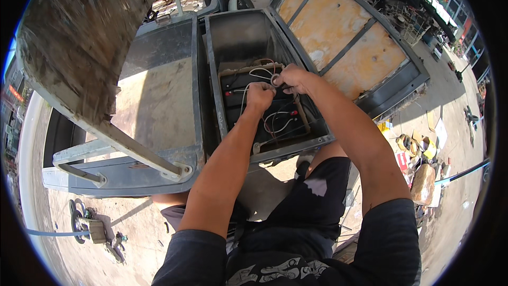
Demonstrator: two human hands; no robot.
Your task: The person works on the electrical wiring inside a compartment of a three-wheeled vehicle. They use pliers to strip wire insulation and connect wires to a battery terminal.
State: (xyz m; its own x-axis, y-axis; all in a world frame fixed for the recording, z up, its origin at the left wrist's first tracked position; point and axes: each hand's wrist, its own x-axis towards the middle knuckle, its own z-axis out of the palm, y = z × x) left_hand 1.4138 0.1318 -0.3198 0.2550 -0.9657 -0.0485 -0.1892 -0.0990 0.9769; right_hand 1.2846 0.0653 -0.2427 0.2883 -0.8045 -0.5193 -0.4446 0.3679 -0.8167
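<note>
Over an open metal compartment (pixel 238 37), my two hands work close together, fingertips almost meeting. My left hand (pixel 260 95) is closed in a pinch, and a white wire (pixel 245 95) runs up to it; the exact grip is partly hidden. With bent fingers, my right hand (pixel 294 78) pinches a small pale ring-shaped thing (pixel 274 79), either a tape roll or a wire loop; I cannot tell which. Below them sit black battery blocks (pixel 235 114) with red terminal covers (pixel 294 113). More loose wires (pixel 275 127) curve across the battery tops.
A rusty hinged lid (pixel 338 26) leans open at the right. To the left are a wider metal bed (pixel 153 100), a raised worn board (pixel 74 42) and a metal rail (pixel 132 148). Scattered parts and packages (pixel 418 148) lie on the ground at right, a small tool pile (pixel 95 230) at lower left.
</note>
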